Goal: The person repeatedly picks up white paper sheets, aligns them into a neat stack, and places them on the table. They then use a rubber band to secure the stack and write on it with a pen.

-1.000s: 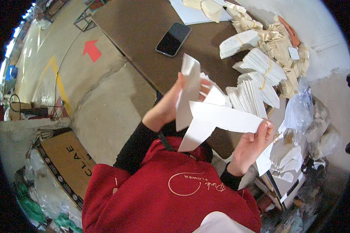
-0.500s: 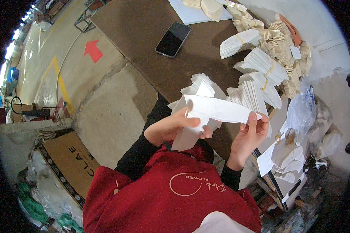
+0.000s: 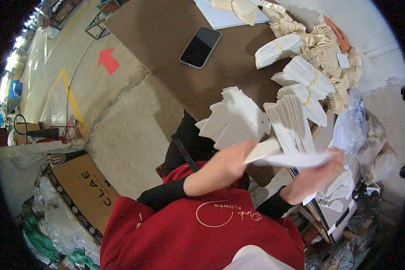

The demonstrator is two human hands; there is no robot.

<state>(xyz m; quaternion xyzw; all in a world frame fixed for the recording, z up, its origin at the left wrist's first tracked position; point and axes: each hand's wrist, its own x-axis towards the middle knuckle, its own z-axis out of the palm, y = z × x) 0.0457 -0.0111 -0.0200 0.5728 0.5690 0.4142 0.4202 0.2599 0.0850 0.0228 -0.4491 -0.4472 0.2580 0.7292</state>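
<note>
A white fabric or paper piece [image 3: 294,159] stretches between my two hands, smeared by motion. My left hand [image 3: 229,165] is closed on its left end. My right hand [image 3: 317,175], also blurred, is closed at its right end. Just beyond my left hand, a loose fan of white pieces [image 3: 236,118] lies at the table's near edge. Beside that, an upright-edged stack of white strips [image 3: 290,126] leans close behind the held piece.
A black phone [image 3: 200,47] lies on the brown table [image 3: 153,27]. Banded white bundles [image 3: 279,50] and many cream pieces [image 3: 324,49] crowd its right side. Clear plastic bags [image 3: 348,126] sit against the wall. A cardboard box [image 3: 83,193] stands at lower left.
Both hands have moved right and nearer my body with a white piece between them. The loose fan of white pieces, earlier partly behind my hands, is now uncovered.
</note>
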